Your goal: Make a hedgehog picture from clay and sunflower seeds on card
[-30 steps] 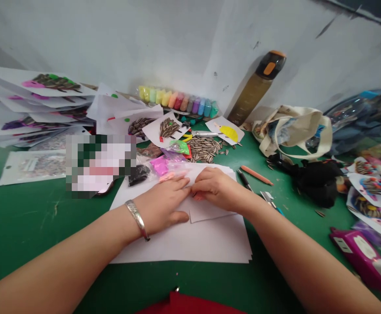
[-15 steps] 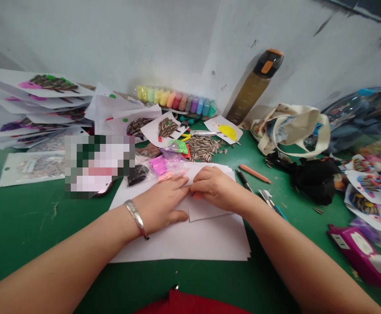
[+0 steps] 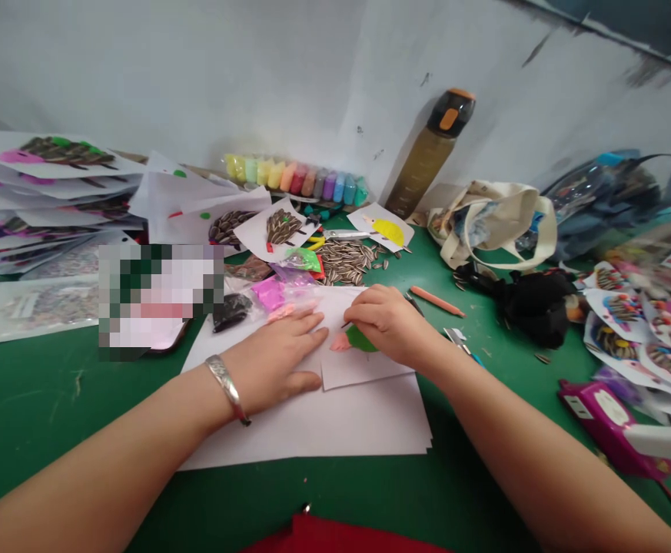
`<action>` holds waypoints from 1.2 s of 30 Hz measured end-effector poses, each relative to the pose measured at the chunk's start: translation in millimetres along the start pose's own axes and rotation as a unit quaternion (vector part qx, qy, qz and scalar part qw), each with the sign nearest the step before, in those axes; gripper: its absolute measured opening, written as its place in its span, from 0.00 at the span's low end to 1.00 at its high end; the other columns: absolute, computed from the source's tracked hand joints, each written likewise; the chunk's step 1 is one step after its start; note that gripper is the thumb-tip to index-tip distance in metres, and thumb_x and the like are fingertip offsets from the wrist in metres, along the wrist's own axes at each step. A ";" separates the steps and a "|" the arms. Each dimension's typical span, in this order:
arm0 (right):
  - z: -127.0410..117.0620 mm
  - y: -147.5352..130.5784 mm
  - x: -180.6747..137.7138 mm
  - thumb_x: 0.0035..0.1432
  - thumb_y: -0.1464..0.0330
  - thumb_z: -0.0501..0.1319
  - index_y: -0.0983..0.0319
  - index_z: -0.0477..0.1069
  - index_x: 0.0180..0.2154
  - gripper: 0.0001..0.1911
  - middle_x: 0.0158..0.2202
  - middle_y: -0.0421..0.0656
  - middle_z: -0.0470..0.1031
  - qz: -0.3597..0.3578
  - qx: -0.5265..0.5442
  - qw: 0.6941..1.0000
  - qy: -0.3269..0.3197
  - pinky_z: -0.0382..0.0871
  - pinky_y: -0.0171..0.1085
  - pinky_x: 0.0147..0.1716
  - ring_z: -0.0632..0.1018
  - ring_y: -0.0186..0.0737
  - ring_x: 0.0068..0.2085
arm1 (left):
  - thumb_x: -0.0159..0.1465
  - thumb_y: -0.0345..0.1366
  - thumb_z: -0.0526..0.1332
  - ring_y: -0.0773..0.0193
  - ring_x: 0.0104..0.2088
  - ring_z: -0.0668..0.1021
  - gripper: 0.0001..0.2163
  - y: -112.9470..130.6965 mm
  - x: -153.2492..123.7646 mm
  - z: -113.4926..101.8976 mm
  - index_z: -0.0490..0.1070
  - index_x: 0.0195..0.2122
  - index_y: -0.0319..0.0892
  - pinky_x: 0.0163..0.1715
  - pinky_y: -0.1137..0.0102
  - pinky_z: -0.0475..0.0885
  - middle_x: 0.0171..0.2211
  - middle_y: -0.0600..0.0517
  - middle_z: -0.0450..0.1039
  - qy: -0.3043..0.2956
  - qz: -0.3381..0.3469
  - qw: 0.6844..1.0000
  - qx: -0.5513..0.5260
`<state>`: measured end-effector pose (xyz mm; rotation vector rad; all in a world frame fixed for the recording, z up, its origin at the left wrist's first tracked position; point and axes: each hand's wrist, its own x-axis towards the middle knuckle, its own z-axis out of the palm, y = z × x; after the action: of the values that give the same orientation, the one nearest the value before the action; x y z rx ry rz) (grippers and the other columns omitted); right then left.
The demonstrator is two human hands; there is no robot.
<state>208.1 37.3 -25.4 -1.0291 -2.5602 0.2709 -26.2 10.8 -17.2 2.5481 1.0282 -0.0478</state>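
Observation:
My left hand (image 3: 280, 355) lies flat on the white paper sheets (image 3: 335, 430), its fingers stretched out beside a smaller white card (image 3: 363, 372). On this card are a green clay shape (image 3: 361, 339) and a pink clay piece (image 3: 340, 342) at its left end. Fingers pinched together, my right hand (image 3: 384, 319) hovers over or touches the green shape and partly covers it. A tiny dark tip shows at the pinch, too small to name. Beyond the left hand lie a bag of black clay (image 3: 231, 311) and a bag of magenta clay (image 3: 270, 293).
Sunflower seeds (image 3: 343, 261) are heaped behind the papers, near scissors (image 3: 347, 234) and a yellow-shape card (image 3: 389, 230). A bottle (image 3: 430, 153) leans against the wall. An orange pen (image 3: 437, 301) lies right; a purple glue gun (image 3: 606, 422) sits farther right. Seed-covered pictures (image 3: 52, 153) are stacked left.
My right hand has shifted slightly up and right, uncovering the pink piece and part of the green shape. The left hand stays flat on the paper. The view has turned a little.

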 end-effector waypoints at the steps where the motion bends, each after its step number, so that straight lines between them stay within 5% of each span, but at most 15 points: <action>1: 2.0 -1.8 -1.3 0.60 0.76 0.56 0.61 0.77 0.35 0.11 0.33 0.44 0.77 0.002 -0.002 1.000 0.007 0.60 0.38 0.38 0.72 0.40 0.37 | 0.61 0.45 0.60 0.47 0.65 0.58 0.29 -0.2 0.3 0.5 0.62 0.61 0.37 0.62 0.56 0.55 0.65 0.39 0.55 -0.002 0.000 1.000 0.003; 10: 15.0 -13.5 -1.4 0.62 0.68 0.59 0.61 0.77 0.29 0.11 0.29 0.43 0.76 -0.012 0.028 0.999 0.008 0.59 0.37 0.36 0.71 0.39 0.35 | 0.61 0.45 0.60 0.45 0.64 0.60 0.28 0.3 0.8 1.5 0.63 0.60 0.37 0.61 0.54 0.57 0.64 0.38 0.57 0.013 0.006 1.000 0.002; 36: 10.3 -15.2 -13.6 0.63 0.72 0.56 0.61 0.77 0.33 0.11 0.31 0.44 0.75 0.021 -0.015 0.999 0.024 0.58 0.39 0.39 0.69 0.41 0.38 | 0.61 0.46 0.60 0.47 0.65 0.57 0.30 -0.7 1.1 2.2 0.62 0.61 0.36 0.62 0.55 0.55 0.65 0.38 0.53 -0.005 -0.003 1.000 0.007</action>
<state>203.5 16.5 -33.7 -1.0886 -2.5087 0.2163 -25.7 11.2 -19.7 2.5546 1.0341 -0.0689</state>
